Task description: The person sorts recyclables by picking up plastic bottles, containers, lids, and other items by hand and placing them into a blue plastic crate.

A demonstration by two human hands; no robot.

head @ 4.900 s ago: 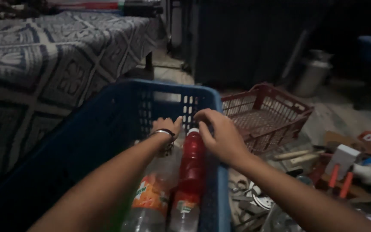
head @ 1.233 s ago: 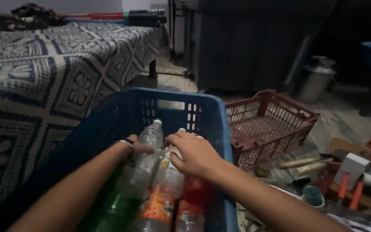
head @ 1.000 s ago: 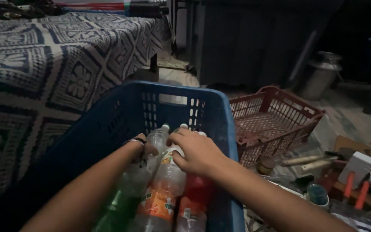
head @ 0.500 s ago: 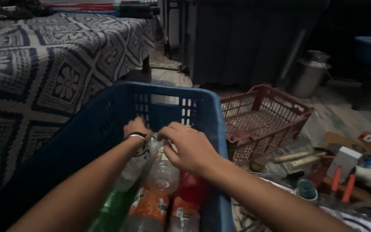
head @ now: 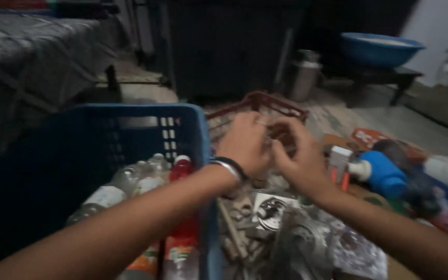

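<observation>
Both hands out over the red basket (head: pixel 265 111), just right of the blue crate (head: pixel 130 129): left hand (head: pixel 245 142), bangle at the wrist, fingers curled loosely over the near rim; right hand (head: pixel 299 158) close beside it, fingers bent, too blurred to tell whether pinching anything. Bottles (head: pixel 146 179) lying side by side inside the crate, a red one (head: pixel 180 168) against its right wall. Scattered metal bits and packets (head: pixel 281 223) below the wrists, blue tool (head: pixel 382 173) further right.
</observation>
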